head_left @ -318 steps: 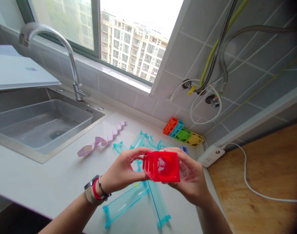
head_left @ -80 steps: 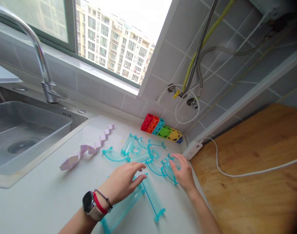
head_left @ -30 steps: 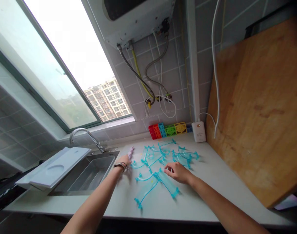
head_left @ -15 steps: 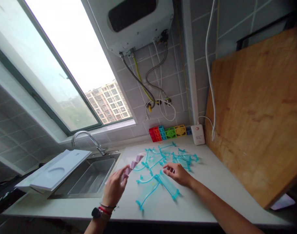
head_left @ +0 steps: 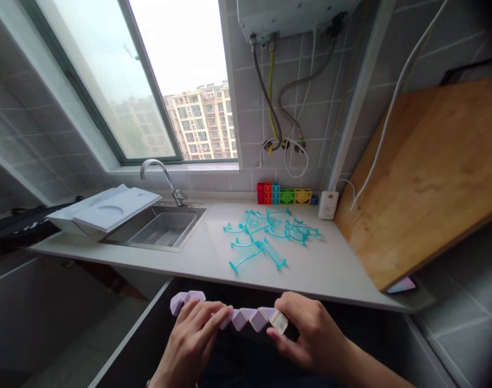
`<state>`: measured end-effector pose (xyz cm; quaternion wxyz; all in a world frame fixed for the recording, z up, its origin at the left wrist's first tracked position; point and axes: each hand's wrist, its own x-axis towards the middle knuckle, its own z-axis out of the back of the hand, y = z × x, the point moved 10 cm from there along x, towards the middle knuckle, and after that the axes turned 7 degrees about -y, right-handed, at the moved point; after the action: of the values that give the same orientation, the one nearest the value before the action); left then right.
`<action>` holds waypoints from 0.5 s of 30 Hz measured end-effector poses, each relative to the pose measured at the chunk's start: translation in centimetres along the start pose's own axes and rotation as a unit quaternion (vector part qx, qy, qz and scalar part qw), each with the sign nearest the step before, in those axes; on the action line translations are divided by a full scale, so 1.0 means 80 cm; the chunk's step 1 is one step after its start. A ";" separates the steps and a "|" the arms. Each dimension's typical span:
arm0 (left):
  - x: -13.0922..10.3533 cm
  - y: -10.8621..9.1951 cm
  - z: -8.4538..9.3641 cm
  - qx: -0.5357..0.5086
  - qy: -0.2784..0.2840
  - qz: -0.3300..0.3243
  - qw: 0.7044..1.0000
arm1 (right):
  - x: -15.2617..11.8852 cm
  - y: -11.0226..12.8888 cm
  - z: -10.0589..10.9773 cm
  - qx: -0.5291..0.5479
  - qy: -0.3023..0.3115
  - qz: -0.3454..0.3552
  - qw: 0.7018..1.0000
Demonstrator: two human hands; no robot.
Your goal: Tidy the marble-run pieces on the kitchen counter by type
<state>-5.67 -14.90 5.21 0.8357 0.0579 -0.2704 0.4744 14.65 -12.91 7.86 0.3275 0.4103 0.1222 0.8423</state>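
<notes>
Recorded lilac folding snake puzzle (head_left: 257, 319) in both hands, off the countertop (head_left: 205, 264), held roughly level in front of its near edge. Noted left hand (head_left: 193, 328) partly closed, with fingers laid close together across the chain, left of its middle; cannot tell thumb position. Noted right hand (head_left: 310, 328) closed in a pinch, with thumb and index finger at the pale end block. Observed zigzag of wedges between the hands, plus bulkier folded section beyond the left fingers.

On countertop, logged loose spread of translucent teal track pieces (head_left: 275, 254), some straight, some curved, several overlapping. Behind them, along the tiled wall, found row of openwork toy blocks (head_left: 287, 196) in red, orange, light blue, green, yellow and dark blue. Just right of row, noted white plug-in box (head_left: 328, 205), near wooden board (head_left: 423, 178). Saw steel sink (head_left: 201, 215) and chrome faucet (head_left: 165, 175) farther left
</notes>
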 end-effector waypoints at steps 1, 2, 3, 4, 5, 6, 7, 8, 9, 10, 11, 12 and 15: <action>-0.006 -0.008 -0.003 -0.009 0.002 0.015 1.000 | -0.005 0.010 0.004 -0.023 0.010 0.014 1.000; -0.012 -0.015 -0.008 -0.019 0.008 0.036 0.999 | -0.011 0.016 0.007 -0.036 0.016 0.018 0.999; -0.018 -0.024 -0.014 -0.031 0.018 0.059 0.998 | -0.015 0.019 0.010 -0.042 0.021 0.012 0.999; -0.023 -0.033 -0.021 -0.046 0.031 0.079 0.995 | -0.020 0.020 0.013 -0.044 0.024 0.000 0.999; -0.026 -0.044 -0.027 -0.067 0.046 0.096 0.992 | -0.024 0.019 0.016 -0.043 0.026 -0.014 0.999; -0.027 -0.057 -0.032 -0.093 0.061 0.109 0.988 | -0.029 0.017 0.018 -0.041 0.028 -0.027 0.998; -0.026 -0.069 -0.034 -0.127 0.075 0.120 0.982 | -0.033 0.016 0.021 -0.038 0.029 -0.035 0.998; -0.022 -0.080 -0.035 -0.168 0.088 0.132 0.973 | -0.036 0.016 0.022 -0.035 0.031 -0.037 0.998; -0.016 -0.091 -0.035 -0.217 0.101 0.141 0.960 | -0.040 0.018 0.024 -0.028 0.035 -0.034 0.998; -0.008 -0.103 -0.035 -0.271 0.120 0.147 0.944 | -0.044 0.021 0.024 -0.020 0.040 -0.027 0.999; 0.001 -0.115 -0.035 -0.324 0.143 0.146 0.924 | -0.048 0.024 0.025 -0.008 0.045 -0.017 0.999; 0.011 -0.128 -0.036 -0.371 0.168 0.137 0.903 | -0.052 0.028 0.025 0.005 0.050 -0.005 0.999; 0.042 -0.152 -0.035 -0.424 0.188 0.098 0.880 | -0.062 0.035 0.033 0.036 0.044 0.028 0.998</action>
<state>6.83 -17.93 6.46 0.7644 -0.4198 -0.2875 0.3960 17.65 -18.44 7.82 0.2830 0.3875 0.1556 0.8634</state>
